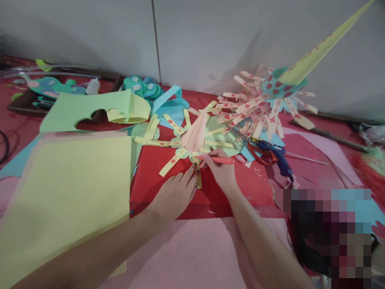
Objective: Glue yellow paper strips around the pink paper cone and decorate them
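Observation:
In my right hand (219,168) I hold a red marker (221,160), its tip at the lower strip of a paper craft. That craft has a pale pink paper cone (195,134) on a light green scalloped base. Yellow paper strips (169,162) spread out from the base, several lettered in red with stars. My left hand (177,190) lies flat, fingers stretched out and their tips resting on the lower strip (199,181). Beneath is a red sheet (156,176).
Yellow sheets (78,192) lie left, with a cut green sheet (87,104) behind. Scissors (261,152) and a blue glue gun (279,156) lie to the right. A finished-looking cone craft (285,90) stands against the wall. A tray (22,106) holds a white bottle (93,86).

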A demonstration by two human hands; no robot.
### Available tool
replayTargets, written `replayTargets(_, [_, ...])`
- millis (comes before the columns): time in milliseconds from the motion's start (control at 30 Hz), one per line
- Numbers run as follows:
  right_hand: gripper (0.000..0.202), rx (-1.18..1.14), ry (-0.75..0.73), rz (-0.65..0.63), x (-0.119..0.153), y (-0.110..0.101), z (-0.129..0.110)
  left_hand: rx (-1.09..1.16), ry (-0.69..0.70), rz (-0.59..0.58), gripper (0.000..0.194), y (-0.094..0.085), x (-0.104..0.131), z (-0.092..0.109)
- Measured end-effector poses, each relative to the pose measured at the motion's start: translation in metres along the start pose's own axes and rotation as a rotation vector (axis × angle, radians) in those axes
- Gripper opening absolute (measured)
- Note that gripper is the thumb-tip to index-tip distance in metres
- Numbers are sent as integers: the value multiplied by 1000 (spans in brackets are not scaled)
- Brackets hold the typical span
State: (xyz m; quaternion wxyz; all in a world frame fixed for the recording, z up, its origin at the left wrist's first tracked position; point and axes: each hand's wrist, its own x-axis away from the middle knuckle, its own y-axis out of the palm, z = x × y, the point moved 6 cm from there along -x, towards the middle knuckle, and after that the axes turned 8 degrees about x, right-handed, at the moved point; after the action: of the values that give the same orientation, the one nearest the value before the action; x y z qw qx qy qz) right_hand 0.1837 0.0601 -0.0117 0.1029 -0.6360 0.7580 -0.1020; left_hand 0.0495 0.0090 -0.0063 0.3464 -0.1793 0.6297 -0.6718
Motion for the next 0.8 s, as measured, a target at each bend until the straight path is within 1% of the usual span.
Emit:
replayTargets(233, [17, 30, -32, -14, 2, 1, -6, 13, -3, -6, 31, 2, 0, -1])
replayTargets(400, [23, 33, -20, -19, 1, 0, -3, 28, 2, 8, 32, 0, -1, -1])
replayTargets(567, [28, 39, 5, 3, 1, -1, -3, 30, 5, -11, 34, 0, 0, -2])
replayTargets(667, [27, 33, 8, -9, 1, 0, -4, 58, -10, -25, 35, 2, 0, -3])
replayTargets(800, [23, 23, 2, -16, 1, 0, -4, 68, -7, -15, 34, 2, 0, -2])
